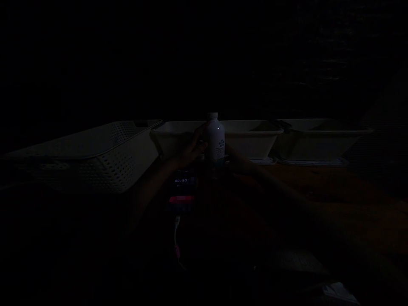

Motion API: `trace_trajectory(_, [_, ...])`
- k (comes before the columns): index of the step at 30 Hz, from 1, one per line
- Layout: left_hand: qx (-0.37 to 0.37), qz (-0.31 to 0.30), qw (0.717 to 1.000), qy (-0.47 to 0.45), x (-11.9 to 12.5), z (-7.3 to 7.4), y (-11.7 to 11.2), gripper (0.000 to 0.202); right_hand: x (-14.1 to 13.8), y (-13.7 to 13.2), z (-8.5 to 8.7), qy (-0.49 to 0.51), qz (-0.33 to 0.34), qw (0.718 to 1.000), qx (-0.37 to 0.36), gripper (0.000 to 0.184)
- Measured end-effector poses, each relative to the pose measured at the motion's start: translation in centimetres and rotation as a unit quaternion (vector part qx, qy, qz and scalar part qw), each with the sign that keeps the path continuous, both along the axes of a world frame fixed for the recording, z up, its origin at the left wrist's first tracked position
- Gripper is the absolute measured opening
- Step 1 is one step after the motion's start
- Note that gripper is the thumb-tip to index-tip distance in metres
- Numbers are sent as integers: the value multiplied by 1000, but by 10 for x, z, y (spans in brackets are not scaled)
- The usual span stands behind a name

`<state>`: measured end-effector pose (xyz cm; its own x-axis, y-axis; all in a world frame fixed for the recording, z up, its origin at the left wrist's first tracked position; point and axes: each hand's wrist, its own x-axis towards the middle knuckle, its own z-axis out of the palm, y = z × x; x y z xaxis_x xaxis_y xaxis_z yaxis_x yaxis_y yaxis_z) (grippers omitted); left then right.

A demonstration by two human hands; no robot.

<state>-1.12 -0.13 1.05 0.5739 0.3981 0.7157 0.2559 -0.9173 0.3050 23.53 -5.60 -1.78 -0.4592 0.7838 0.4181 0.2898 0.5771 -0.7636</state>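
Note:
The scene is very dark. A white bottle [216, 138] with a white cap and a dark printed pattern stands upright in the middle. From the left, my left hand [195, 146] is closed on the bottle's side, its fingers near the upper part. My right hand [237, 161] is low at the bottle's right side, deep in shadow, and its fingers hardly show. Just below the bottle and to the left lies a phone [181, 191] with a lit timer reading 00:50. A white cable [176, 229] with a pink piece runs from its lower end.
At the left sits a white perforated basket [108, 170]. Behind the bottle is a pale plastic tub [255, 142], with a second pale tub [321, 142] to its right. The brownish tabletop [321, 182] shows faintly at right. A pale object [339, 292] lies at the lower right.

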Motion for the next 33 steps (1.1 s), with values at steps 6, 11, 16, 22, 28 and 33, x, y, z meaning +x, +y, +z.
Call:
trace_trajectory(6, [-48, -17, 999, -11, -1, 1, 2, 81, -1, 1, -2, -22, -6, 1000, 8, 105])
trace_trajectory(11, [-77, -39, 996, -17, -2, 1, 8, 82, -2, 0, -7, -46, -29, 998, 16, 101])
trace_trajectory(16, [-87, -59, 994, -30, -3, -2, 15, 80, -5, -7, -3, -67, -57, 995, 38, 90])
trace_trajectory(22, [-89, -58, 994, -30, -1, -3, 14, 80, -6, -13, 2, -94, -95, 989, 63, 81])
trace_trajectory(28, [-106, -53, 992, -35, 0, -3, 14, 88, -5, -14, 2, -116, -111, 985, 60, 91])
trace_trajectory(33, [-117, -41, 991, -46, -1, -2, 11, 84, -7, -16, 3, -130, -116, 984, 48, 78])
